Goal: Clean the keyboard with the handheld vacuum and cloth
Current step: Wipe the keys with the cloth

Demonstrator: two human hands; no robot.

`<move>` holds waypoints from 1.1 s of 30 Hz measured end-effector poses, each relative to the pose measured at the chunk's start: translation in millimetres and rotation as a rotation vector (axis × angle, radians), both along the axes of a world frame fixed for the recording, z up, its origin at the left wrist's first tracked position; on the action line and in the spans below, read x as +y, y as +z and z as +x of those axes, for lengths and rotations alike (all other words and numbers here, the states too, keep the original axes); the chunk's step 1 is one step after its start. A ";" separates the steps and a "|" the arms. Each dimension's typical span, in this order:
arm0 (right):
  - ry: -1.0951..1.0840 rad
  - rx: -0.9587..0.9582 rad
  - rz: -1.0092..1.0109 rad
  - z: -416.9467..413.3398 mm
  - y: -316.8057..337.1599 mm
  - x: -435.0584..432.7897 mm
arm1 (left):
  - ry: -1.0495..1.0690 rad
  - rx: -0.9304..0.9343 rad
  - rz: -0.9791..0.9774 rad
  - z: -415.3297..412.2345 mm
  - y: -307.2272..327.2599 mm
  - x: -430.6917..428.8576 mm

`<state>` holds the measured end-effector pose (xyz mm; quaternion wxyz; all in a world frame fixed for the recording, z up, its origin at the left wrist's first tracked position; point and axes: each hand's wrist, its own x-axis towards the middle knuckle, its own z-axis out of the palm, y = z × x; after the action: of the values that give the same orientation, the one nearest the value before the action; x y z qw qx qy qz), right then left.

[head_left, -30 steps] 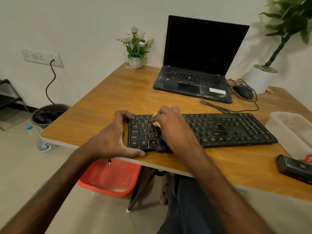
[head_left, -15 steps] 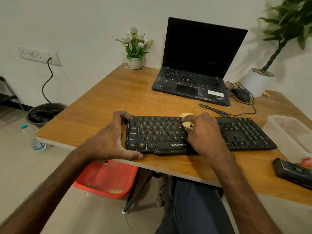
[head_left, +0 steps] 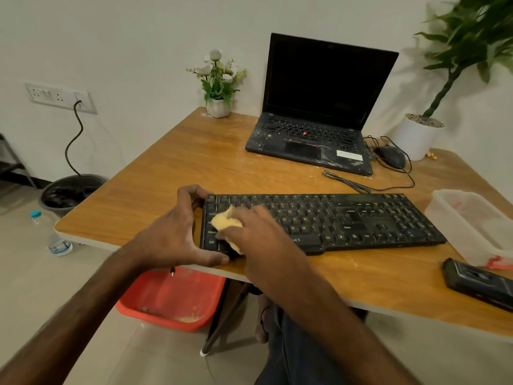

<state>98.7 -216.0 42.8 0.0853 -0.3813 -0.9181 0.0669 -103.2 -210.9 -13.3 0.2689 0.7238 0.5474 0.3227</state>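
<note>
The right hand (head_left: 255, 232), blurred, has its fingers closed over a bunched yellow cloth (head_left: 226, 222), which it presses onto the keys at the left end of the keyboard (head_left: 347, 220). We read the bunching as a way to give the cloth a firm edge that reaches between the keycaps. The left hand (head_left: 175, 234) clamps that same end, with the thumb laid along the near edge and the fingers hooked over the far corner. We judge this a brace, so that the wiping strokes do not push the board across the table (head_left: 194, 162). The keyboard lies flat, close to the table's near edge and roughly parallel to it, within easy reach of both hands. To the right, well apart from the hands, lies a dark oblong device (head_left: 477, 282) — we take it for the handheld vacuum, though we cannot be certain. Just behind it stands a clear plastic tub (head_left: 472, 226). We place the step as the cloth wipe — most keys to the right are not yet under the cloth.
</note>
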 end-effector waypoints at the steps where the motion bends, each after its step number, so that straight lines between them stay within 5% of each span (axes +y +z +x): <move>1: 0.002 0.015 -0.035 12.3 3.9 -1.3 | 0.001 0.008 0.000 0.1 0.0 0.3; 8: -0.544 0.064 0.058 84.4 14.8 58.6 | 0.001 0.016 -0.014 -2.0 -2.1 2.6; 18: -0.143 0.201 -0.050 2.4 -13.4 -19.3 | -0.010 -0.002 -0.001 -0.4 -3.5 3.8; 23: -0.502 0.317 0.068 66.2 0.1 36.3 | -0.014 0.006 0.012 -2.3 -4.2 4.3; 27: -0.771 0.155 0.106 106.1 -2.2 87.3 | -0.023 -0.020 -0.006 -2.6 -5.0 5.3; 33: -0.501 0.186 0.033 27.9 -9.4 65.7 | -0.045 -0.072 -0.017 -2.2 -4.9 7.8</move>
<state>126.6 -150.3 33.4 0.1891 -0.5875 -0.7843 0.0636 -105.4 -203.1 -18.2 0.3016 0.7217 0.5236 0.3376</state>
